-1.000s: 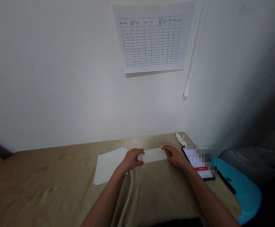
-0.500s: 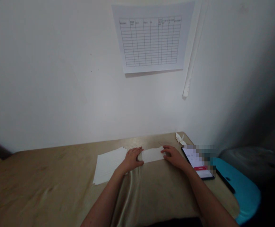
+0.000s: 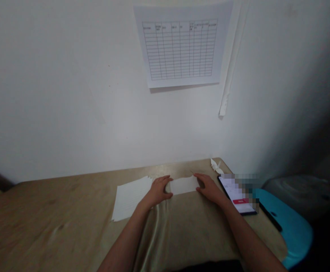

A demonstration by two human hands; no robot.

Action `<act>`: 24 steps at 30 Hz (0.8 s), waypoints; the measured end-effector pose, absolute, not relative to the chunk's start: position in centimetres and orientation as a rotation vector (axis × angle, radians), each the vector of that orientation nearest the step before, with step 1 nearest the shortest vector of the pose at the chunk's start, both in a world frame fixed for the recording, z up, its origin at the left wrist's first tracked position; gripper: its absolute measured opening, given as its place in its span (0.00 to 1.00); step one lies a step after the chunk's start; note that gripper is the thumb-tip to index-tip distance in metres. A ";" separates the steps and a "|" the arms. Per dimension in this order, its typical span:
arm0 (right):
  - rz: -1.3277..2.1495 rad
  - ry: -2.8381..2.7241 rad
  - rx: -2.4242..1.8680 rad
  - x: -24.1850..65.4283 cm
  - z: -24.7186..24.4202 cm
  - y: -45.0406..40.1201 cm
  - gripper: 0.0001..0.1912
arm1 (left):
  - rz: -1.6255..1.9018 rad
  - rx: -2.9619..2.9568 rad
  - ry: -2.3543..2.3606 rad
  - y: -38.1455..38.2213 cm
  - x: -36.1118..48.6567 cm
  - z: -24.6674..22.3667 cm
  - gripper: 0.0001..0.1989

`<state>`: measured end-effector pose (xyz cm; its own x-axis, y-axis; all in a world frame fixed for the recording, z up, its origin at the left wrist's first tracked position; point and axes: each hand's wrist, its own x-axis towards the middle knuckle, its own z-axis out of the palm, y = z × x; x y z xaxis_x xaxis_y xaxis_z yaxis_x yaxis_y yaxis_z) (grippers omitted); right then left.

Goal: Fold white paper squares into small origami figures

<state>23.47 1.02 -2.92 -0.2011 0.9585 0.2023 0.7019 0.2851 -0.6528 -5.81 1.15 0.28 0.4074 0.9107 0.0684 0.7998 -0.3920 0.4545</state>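
The left hand (image 3: pixel 159 190) and right hand (image 3: pixel 209 188) each make a half-open grip, thumb and fingers apart, at opposite ends of the small white paper (image 3: pixel 184 185), which lies on the bench (image 3: pixel 76 211).

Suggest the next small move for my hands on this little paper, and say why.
I'd probably smooth the far edge of the small white paper with the right hand: that edge looks wavy, and a fingertip is at its corner. The left hand is at the opposite side, so it could steady it.
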 end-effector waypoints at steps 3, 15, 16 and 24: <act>0.570 -1.968 -1.474 23.4 -2.9 1.0 0.34 | 0.523 2.292 1.445 1.2 -5.7 0.2 0.34; 0.544 -1.857 -1.456 23.2 -2.5 0.9 0.41 | 0.377 2.268 1.280 0.8 -5.3 0.7 0.25; 0.543 -1.851 -1.456 23.2 -2.5 0.9 0.38 | 0.332 2.277 1.274 0.8 -5.3 0.7 0.23; 0.717 -1.761 -1.254 23.1 -0.9 0.6 0.19 | 0.159 2.302 1.208 0.5 -5.6 1.9 0.15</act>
